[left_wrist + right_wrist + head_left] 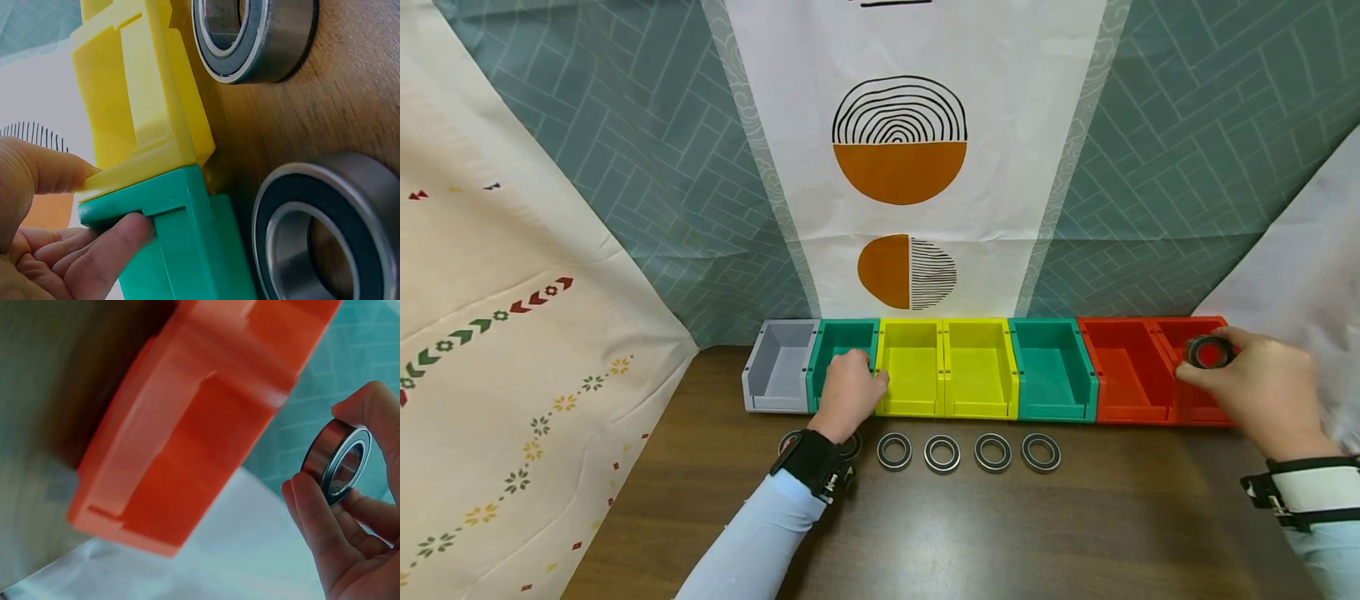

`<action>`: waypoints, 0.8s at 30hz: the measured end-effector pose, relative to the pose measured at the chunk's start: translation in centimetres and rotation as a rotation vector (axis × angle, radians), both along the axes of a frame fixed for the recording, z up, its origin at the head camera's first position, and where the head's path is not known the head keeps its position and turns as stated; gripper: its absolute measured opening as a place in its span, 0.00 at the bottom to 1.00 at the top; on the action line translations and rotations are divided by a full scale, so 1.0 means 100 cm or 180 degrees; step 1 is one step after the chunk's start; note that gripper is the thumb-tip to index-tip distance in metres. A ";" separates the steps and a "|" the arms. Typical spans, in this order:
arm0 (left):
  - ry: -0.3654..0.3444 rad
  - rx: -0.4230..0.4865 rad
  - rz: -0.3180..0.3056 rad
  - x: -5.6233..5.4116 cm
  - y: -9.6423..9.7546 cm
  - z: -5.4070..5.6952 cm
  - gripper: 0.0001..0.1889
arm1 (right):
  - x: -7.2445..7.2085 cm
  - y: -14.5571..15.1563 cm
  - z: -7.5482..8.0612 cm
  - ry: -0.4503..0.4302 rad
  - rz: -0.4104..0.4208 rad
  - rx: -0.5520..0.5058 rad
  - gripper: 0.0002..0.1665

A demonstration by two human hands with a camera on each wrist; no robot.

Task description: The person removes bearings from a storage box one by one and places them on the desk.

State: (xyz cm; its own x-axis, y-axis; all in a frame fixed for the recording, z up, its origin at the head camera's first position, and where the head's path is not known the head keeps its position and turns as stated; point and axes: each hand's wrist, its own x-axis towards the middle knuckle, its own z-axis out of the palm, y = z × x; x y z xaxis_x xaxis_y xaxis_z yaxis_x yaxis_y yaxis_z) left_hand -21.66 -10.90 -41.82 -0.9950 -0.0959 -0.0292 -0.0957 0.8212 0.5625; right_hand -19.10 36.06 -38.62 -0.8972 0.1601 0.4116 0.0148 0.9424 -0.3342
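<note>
My right hand (1277, 387) holds a ball bearing (325, 455) between thumb and fingers above the rightmost red bin (1202, 410). In the right wrist view the bearing is tilted, apart from the bin. At the left, my left hand (850, 387) pinches the adjoining walls of a green bin (187, 240) and a yellow bin (150, 94). Its thumb lies on the yellow side, its fingers inside the green one. Several bearings lie flat in a row before the bins, among them one bearing (375, 200) close by the green bin. The left wrist partly hides two of them.
The bin row continues with a grey bin (781, 403) at the left end, another yellow bin (981, 408), a second green bin (1058, 412) and another red bin (1131, 410). It stands on a brown wooden table (1000, 533) against a patterned cloth backdrop (647, 167).
</note>
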 end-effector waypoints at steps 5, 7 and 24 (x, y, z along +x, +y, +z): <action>0.0021 0.0000 -0.0010 0.000 0.000 -0.002 0.12 | 0.004 -0.019 0.005 0.0000 0.0083 -0.0022 0.30; 0.0037 0.0002 -0.0014 0.000 0.000 -0.002 0.12 | 0.006 -0.027 0.006 -0.0019 0.0137 -0.0041 0.30; 0.0056 0.0058 -0.0023 0.001 -0.001 -0.002 0.11 | 0.031 -0.071 -0.002 -0.0098 0.0679 -0.0147 0.35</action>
